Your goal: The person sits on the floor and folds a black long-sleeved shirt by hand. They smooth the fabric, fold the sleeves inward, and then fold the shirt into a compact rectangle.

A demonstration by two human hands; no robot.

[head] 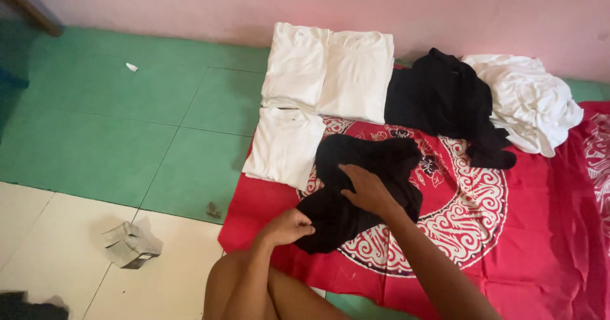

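Three folded white shirts (pixel 327 72) — two black garments (pixel 365 186), one crumpled white garment (pixel 530 101), one red cloth (pixel 540 231).

Crumpled grey carton (pixel 132 244) on pale floor tile

One head camera looks steeply down, close over the red cloth (pixel 540 231) on the floor.

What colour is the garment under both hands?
Black garment, clearest in the head view.
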